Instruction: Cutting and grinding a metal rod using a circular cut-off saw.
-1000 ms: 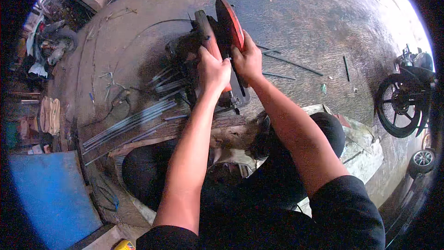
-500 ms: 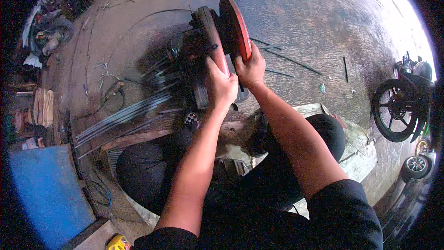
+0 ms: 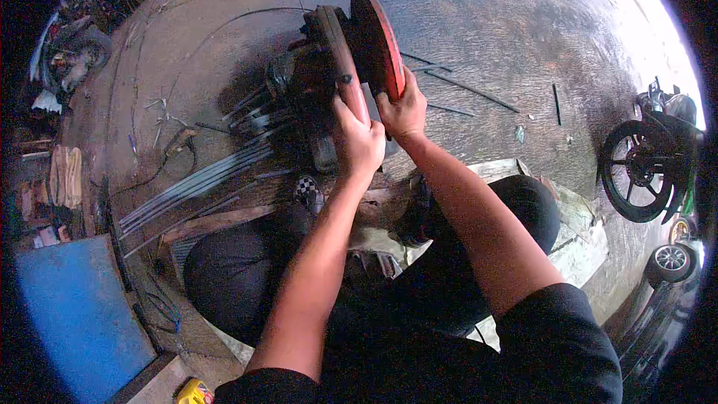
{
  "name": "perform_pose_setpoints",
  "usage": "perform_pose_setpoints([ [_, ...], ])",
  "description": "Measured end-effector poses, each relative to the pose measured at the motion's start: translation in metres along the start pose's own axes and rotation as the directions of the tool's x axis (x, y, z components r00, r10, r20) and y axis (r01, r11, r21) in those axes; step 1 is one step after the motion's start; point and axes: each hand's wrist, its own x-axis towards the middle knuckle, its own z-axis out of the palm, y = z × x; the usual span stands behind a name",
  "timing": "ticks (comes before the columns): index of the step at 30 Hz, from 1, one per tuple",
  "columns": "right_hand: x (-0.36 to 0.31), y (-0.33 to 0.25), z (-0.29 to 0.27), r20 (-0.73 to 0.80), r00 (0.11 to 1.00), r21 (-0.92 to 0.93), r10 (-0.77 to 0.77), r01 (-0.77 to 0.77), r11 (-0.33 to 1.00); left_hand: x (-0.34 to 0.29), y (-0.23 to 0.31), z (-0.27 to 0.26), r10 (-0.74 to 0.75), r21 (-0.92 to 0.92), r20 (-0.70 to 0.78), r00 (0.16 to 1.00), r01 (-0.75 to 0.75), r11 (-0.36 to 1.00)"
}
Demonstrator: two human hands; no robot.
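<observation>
In front of my knees stands what looks like a cut-off saw, with its dark body (image 3: 299,78) to the left and a grey base (image 3: 324,153) below. My left hand (image 3: 360,146) is closed round the lower end of a long, curved, reddish guard-like part (image 3: 336,41) of it. Just right of that part, a round disc (image 3: 372,34) with a bright red rim stands on edge. The fingers of my right hand (image 3: 404,114) are closed on the disc's lower rim, thumb on the near side. My hands are close together and hide the parts beneath them.
Metal bars (image 3: 202,183) lie at the left, thin rods (image 3: 471,88) at the right. A cable (image 3: 224,21) curves behind the saw. A blue board (image 3: 75,314) is at the lower left, a yellow container (image 3: 194,391) near it. A motorcycle wheel (image 3: 636,172) stands far right.
Both hands keep their holds on the reddish part and the disc. Most of the scene sits slightly higher in the picture, and the disc's top has shifted a little up and left.
</observation>
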Motion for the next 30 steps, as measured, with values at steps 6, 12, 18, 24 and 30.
perform_pose_setpoints([
  [6,-0.004,0.007,0.006,-0.053,0.999,-0.03,0.007,-0.009,1.0,-0.003,-0.014,0.003,0.082,0.063,-0.012,0.997,-0.081,0.995],
  [12,-0.008,0.01,0.006,-0.055,0.998,-0.022,0.018,-0.019,1.0,-0.009,-0.022,0.008,0.097,0.021,-0.026,0.995,-0.096,0.995],
  [18,-0.01,0.01,0.005,-0.027,0.997,-0.005,0.074,-0.074,0.997,-0.01,-0.028,0.011,0.196,0.095,-0.099,0.976,-0.186,0.978],
  [24,-0.012,0.011,0.003,0.02,0.992,-0.017,0.126,-0.125,0.992,-0.013,-0.026,0.009,0.105,0.071,-0.061,0.993,-0.101,0.992],
  [30,-0.015,0.013,0.004,-0.008,0.996,-0.039,0.088,-0.089,0.995,-0.014,-0.026,0.009,0.141,0.104,-0.064,0.988,-0.134,0.986],
])
